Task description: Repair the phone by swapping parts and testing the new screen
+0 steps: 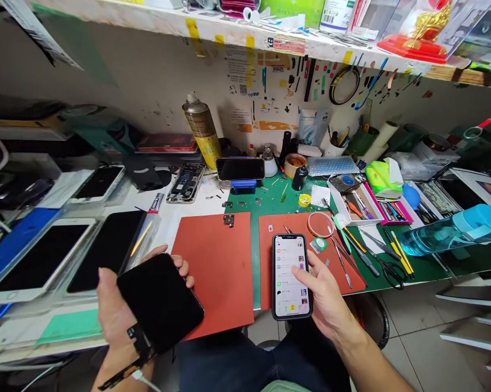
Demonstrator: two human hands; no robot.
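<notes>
My left hand (114, 305) is wrapped round a phone with a dark screen (161, 299), held tilted over the left edge of the left red mat (216, 267). From its lower end hang a dark flex part (141, 348) and a white cable (145, 379). My right hand (322, 288) grips a lit smartphone (292, 277) in a black case, held upright before the right red mat (265, 272). A list shows on its screen, and my thumb rests on the glass. Small dark metal parts (228, 220) lie at the left mat's top edge.
Phone screens (41, 256) in clear trays fill the left side. A yellow spray can (204, 130), an opened phone (186, 182) and a phone on a blue stand (241, 169) stand behind. Scissors (393, 272), tweezers, a tool box (353, 204) and a blue bottle (449, 231) lie right. A shelf (229, 32) overhangs.
</notes>
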